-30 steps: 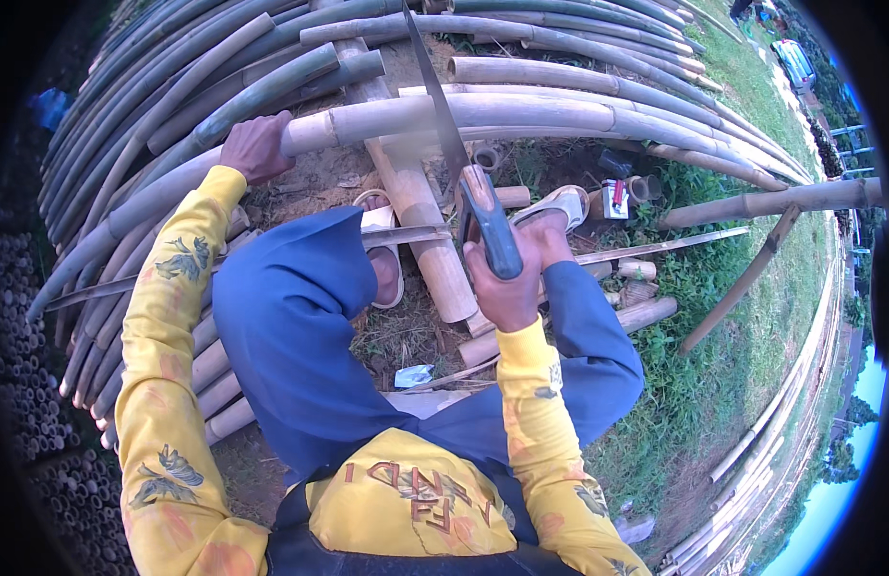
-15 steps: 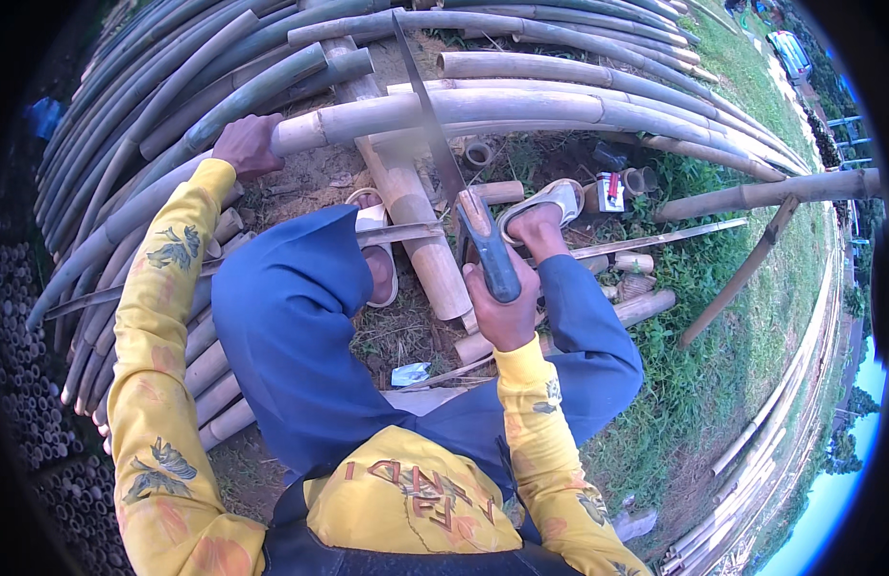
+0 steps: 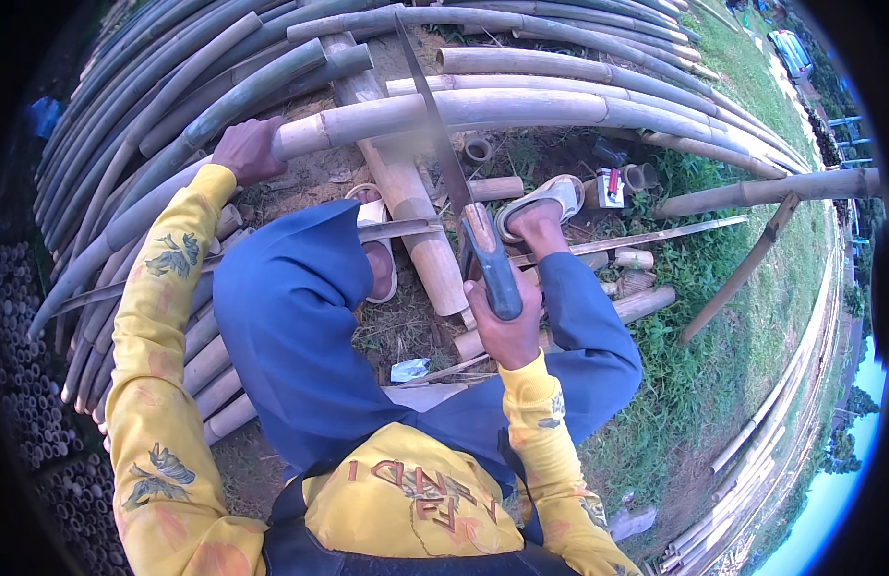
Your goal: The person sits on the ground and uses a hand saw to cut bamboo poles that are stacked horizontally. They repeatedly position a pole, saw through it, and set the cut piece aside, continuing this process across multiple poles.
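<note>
Bamboo pole (image 3: 521, 108) passes over a thick bamboo log (image 3: 435, 274), ahead of the knees (image 3: 281, 259). The saw (image 3: 453, 178) crosses it; the right hand (image 3: 510, 324), wrapped around the handle (image 3: 500, 281), has drawn back toward the torso (image 3: 368, 509), apparently a pull stroke. Left hand (image 3: 250, 151) grasps the pole, left of the saw
</note>
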Available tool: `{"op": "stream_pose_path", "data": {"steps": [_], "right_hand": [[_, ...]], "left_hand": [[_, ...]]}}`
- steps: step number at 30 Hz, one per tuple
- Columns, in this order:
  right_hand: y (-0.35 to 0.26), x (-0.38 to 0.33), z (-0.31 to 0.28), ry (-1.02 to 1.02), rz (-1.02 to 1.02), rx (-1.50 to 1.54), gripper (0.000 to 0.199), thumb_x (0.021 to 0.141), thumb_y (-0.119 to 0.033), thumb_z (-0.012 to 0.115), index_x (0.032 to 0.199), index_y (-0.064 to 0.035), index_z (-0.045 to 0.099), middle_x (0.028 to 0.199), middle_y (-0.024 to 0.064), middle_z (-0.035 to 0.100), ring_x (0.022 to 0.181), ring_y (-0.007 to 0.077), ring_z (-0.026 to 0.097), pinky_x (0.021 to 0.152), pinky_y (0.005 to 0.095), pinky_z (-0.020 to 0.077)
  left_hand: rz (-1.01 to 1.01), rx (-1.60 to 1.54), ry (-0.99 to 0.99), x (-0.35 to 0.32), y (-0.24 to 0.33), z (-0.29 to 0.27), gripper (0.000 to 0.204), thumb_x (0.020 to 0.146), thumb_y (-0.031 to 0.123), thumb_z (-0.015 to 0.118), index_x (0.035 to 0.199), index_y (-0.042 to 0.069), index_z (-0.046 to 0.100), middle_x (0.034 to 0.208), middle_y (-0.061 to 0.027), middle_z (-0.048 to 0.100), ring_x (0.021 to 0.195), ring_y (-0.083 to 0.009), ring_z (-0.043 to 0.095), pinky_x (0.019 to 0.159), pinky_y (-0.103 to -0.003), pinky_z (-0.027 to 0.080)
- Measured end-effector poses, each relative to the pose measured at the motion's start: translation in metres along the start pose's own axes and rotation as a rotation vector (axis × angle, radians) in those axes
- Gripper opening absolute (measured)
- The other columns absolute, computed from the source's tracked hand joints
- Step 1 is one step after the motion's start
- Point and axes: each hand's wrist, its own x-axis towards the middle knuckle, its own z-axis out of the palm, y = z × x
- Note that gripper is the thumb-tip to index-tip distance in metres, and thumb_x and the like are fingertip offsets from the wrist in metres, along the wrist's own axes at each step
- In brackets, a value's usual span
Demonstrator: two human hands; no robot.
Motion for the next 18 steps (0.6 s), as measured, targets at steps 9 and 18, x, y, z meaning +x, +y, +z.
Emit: {"op": "stream_pose_path", "data": {"steps": [9, 18], "right_hand": [[-0.031, -0.092, -0.059, 0.087, -0.127, -0.222, 0.018, 0.081, 0.006, 0.076, 0.095, 0.0017, 0.066, 0.073, 0.0050, 0.065, 0.054, 0.0163, 0.061, 0.056, 0.0292, 0.0472], [-0.017, -0.101, -0.037, 0.116, -0.040, -0.163, 0.018, 0.084, 0.001, 0.075, 0.099, -0.0014, 0.067, 0.072, 0.0083, 0.062, 0.057, 0.0174, 0.059, 0.059, 0.0329, 0.0490]], "left_hand": [[-0.016, 0.095, 0.212, 0.014, -0.008, 0.013, 0.045, 0.072, 0.026, 0.080, 0.108, 0.006, 0.061, 0.098, -0.0226, 0.073, 0.095, -0.0433, 0.070, 0.084, -0.052, 0.055], [0.002, 0.090, 0.113, -0.012, 0.005, 0.014, 0.043, 0.071, 0.026, 0.080, 0.104, 0.006, 0.062, 0.095, -0.0215, 0.073, 0.092, -0.0418, 0.071, 0.081, -0.051, 0.056]]}}
